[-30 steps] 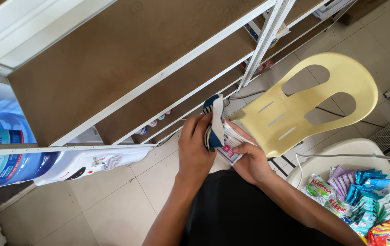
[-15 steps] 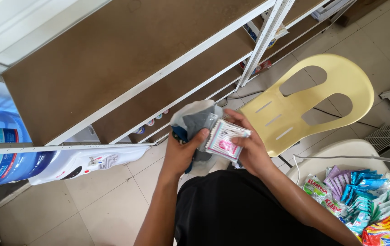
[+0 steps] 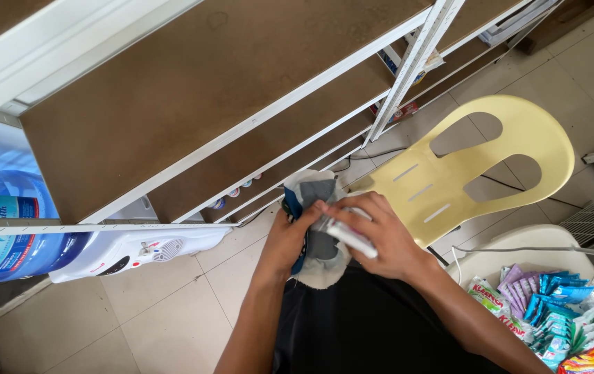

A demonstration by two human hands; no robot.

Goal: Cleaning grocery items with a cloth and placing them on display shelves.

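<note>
We're looking straight down, and both hands are busy in front of the dark shirt (image 3: pixel 373 325). Our left hand (image 3: pixel 289 239) is clenched around a grey-and-white cloth (image 3: pixel 318 194) with a blue edge, bunched up and hanging a little below the fist. Our right hand (image 3: pixel 380 232) lies over the top of it, fingers curled, grasping a small flat white packet (image 3: pixel 352 239) and pressing it against the cloth. So cloth and packet sit together between the two hands, held in the air above the tiled floor (image 3: pixel 158 312), just beside the near edge of the pale yellow plastic chair (image 3: pixel 470 166).

Ahead of us runs the white-framed shelf (image 3: pixel 207 111) with brown boards, and its upright post (image 3: pixel 408 69) stands close to the chair's far edge. Off to the left we've got a big blue water bottle (image 3: pixel 6 228), and a white appliance (image 3: pixel 137 253) lies on the floor under the shelf's near edge. Down at the lower right, a white tub (image 3: pixel 519 253) holds a heap of colourful sachets (image 3: pixel 553 312), well apart from the hands.
</note>
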